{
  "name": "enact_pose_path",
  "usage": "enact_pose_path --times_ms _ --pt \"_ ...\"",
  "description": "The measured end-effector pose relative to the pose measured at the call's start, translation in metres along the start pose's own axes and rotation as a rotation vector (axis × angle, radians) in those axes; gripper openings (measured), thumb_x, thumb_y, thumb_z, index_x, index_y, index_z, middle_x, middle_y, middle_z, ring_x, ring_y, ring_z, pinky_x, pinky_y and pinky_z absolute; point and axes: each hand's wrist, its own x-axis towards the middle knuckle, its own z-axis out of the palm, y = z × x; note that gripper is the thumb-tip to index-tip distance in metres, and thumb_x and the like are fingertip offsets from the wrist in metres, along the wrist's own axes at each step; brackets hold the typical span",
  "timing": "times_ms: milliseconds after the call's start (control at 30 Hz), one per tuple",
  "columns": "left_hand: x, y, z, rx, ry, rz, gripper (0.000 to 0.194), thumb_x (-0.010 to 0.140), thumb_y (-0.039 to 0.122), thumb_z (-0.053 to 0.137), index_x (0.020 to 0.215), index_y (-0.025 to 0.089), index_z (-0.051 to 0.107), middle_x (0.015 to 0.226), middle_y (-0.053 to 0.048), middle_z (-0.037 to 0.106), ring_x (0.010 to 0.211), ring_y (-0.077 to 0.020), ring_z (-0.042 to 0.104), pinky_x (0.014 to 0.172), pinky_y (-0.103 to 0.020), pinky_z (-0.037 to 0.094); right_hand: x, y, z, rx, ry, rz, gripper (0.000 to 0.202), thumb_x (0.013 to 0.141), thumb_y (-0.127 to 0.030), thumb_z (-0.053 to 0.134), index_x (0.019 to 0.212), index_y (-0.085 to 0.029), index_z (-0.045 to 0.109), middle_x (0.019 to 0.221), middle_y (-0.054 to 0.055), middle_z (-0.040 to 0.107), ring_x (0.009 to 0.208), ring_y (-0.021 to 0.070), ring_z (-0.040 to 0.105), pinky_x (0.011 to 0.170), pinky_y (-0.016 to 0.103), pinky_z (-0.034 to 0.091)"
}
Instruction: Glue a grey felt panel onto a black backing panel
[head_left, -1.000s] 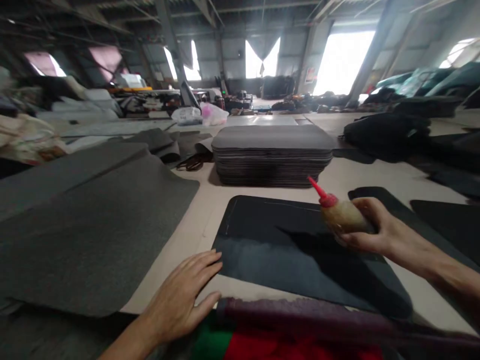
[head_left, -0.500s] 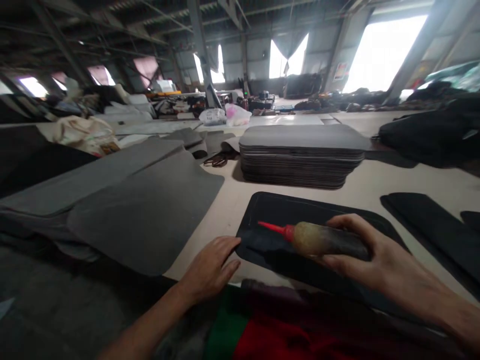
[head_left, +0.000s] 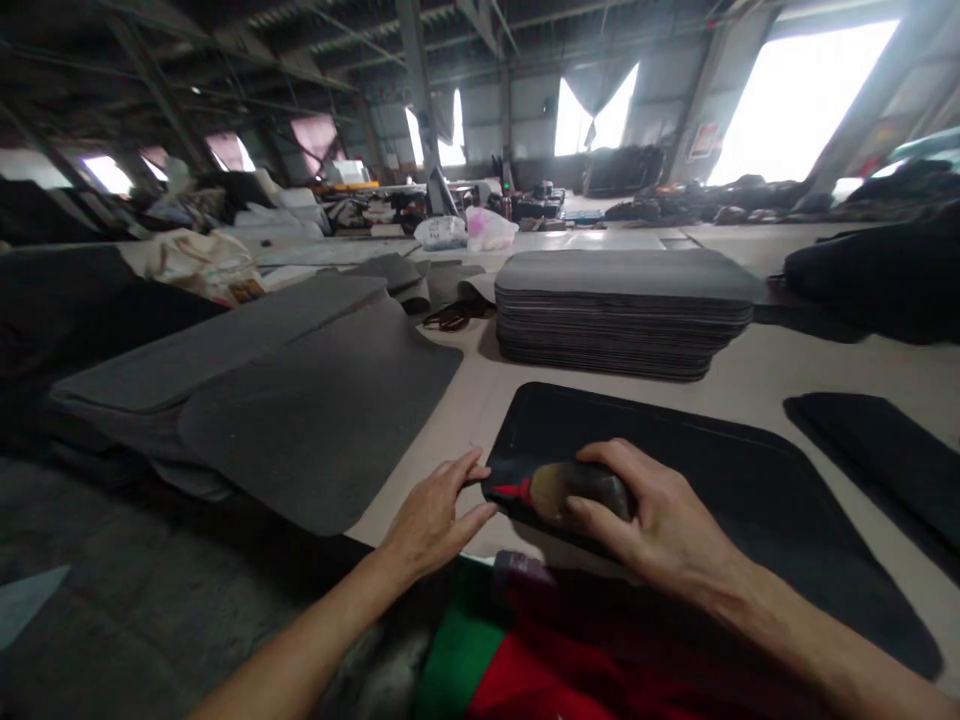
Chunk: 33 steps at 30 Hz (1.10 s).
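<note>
Squeeze bottle of yellowish glue with a red pointed nozzle (head_left: 559,490) lies almost flat in the right hand (head_left: 652,525), its tip aimed left and resting at the near left corner of a black rounded-rectangle mat (head_left: 720,490) on the pale worktable (head_left: 750,375). The right hand's fingers are wrapped over the bottle's dark body, gripping it from above. The left hand (head_left: 435,515) is just beside the nozzle, fingers spread and pressing down at the mat's left edge; it grasps nothing.

Beyond the mat, further along the table, sits a tall stack of grey rounded sheets (head_left: 626,310). To the left, large grey felt sheets (head_left: 300,400) lie overlapped, hanging past the table's near edge. A second black mat (head_left: 877,460) lies to the right, apart from the first. Near the far end are white and pink plastic bags (head_left: 469,232), and a dark coiled strap (head_left: 454,315) lies left of the stack. Red and green cloth (head_left: 525,660) shows at the near edge, below the hands.
</note>
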Motion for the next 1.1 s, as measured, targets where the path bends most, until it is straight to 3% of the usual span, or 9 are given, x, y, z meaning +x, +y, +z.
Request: enact_pose_path --times_ms 300,633,1100 --pt "0.003 0.004 0.001 -0.010 0.021 -0.027 0.061 0.091 0.034 0.067 0.142 0.022 0.036 0.124 -0.007 0.065 0.119 -0.0236 0.056 0.102 -0.043 0.047 0.009 -0.009 0.003 -0.066 -0.058 -0.027 0.015 0.090 -0.026 0.053 0.103 -0.019 0.058 0.096 0.005 0.059 0.082 0.0192 0.058 0.072 0.033 0.045" --pt "0.002 0.007 0.000 -0.022 0.025 -0.057 0.060 0.088 0.031 0.071 0.139 0.023 0.041 0.121 -0.007 0.066 0.115 -0.0240 0.059 0.100 -0.042 0.048 0.026 -0.026 -0.006 -0.227 -0.147 -0.179 0.010 0.091 -0.025 0.053 0.095 -0.018 0.058 0.090 0.004 0.052 0.074 0.0165 0.051 0.065 0.029 0.036" --pt "0.003 0.007 -0.001 -0.014 0.018 -0.071 0.060 0.086 0.028 0.071 0.138 0.022 0.042 0.122 -0.006 0.066 0.117 -0.0244 0.058 0.101 -0.044 0.048 0.034 -0.026 -0.008 -0.285 -0.165 -0.320 0.007 0.091 -0.024 0.054 0.094 -0.019 0.057 0.091 0.003 0.052 0.077 0.0159 0.049 0.066 0.029 0.034"
